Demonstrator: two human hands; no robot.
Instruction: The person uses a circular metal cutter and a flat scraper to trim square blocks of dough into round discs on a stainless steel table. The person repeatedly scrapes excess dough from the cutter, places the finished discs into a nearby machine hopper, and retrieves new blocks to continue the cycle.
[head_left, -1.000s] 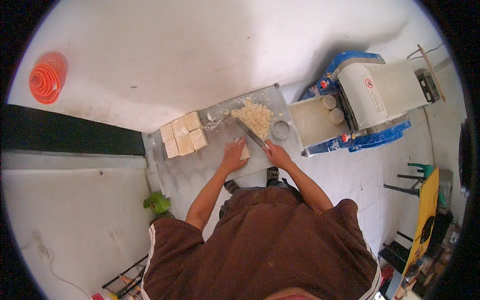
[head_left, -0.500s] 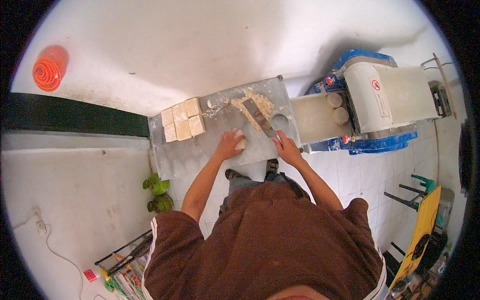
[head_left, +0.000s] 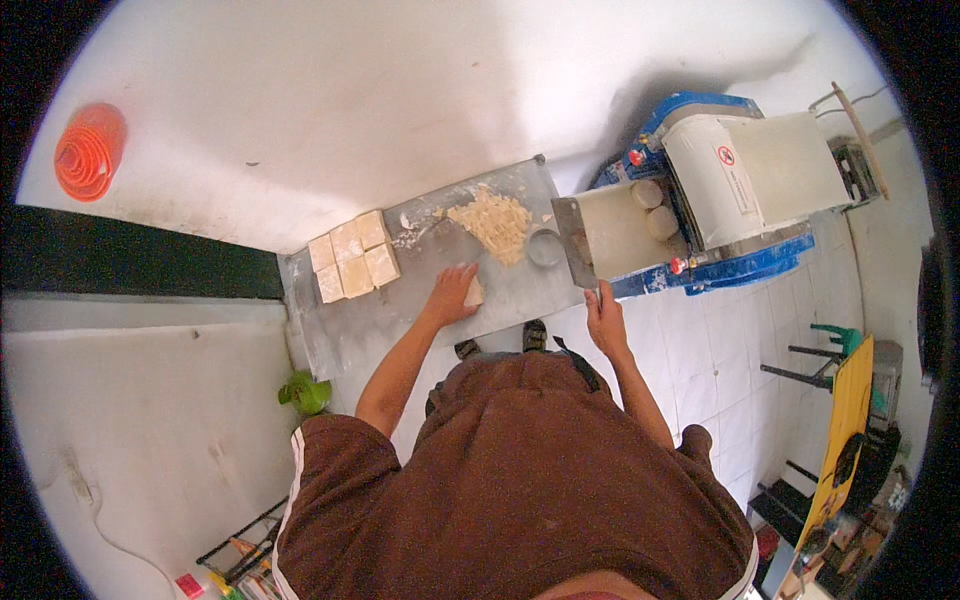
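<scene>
My right hand [head_left: 606,322] is closed round the handle of a cleaver [head_left: 574,243]. Its broad, dough-smeared blade stands over the right end of the metal table [head_left: 400,315], by the machine's tray. My left hand [head_left: 449,297] rests near the table's front edge, its fingers curved over a small pale piece of dough [head_left: 475,292] that it partly hides. Beyond lies a heap of pale dough strips [head_left: 492,226], with a round metal dish or ring [head_left: 545,247] to its right. Several square dough blocks [head_left: 352,258] sit in two rows at the table's left end.
A white and blue roller machine [head_left: 735,180] stands at the right, with two dough rounds [head_left: 655,222] on its tray [head_left: 610,235]. The wall [head_left: 330,120] rises behind the table. A plant [head_left: 304,393] is at the lower left; a yellow board [head_left: 835,440] leans at the right.
My right hand has carried the cleaver rightward, off the dough strips to the table's right end. The strips are now heaped closer together. My left hand remains on its dough piece.
</scene>
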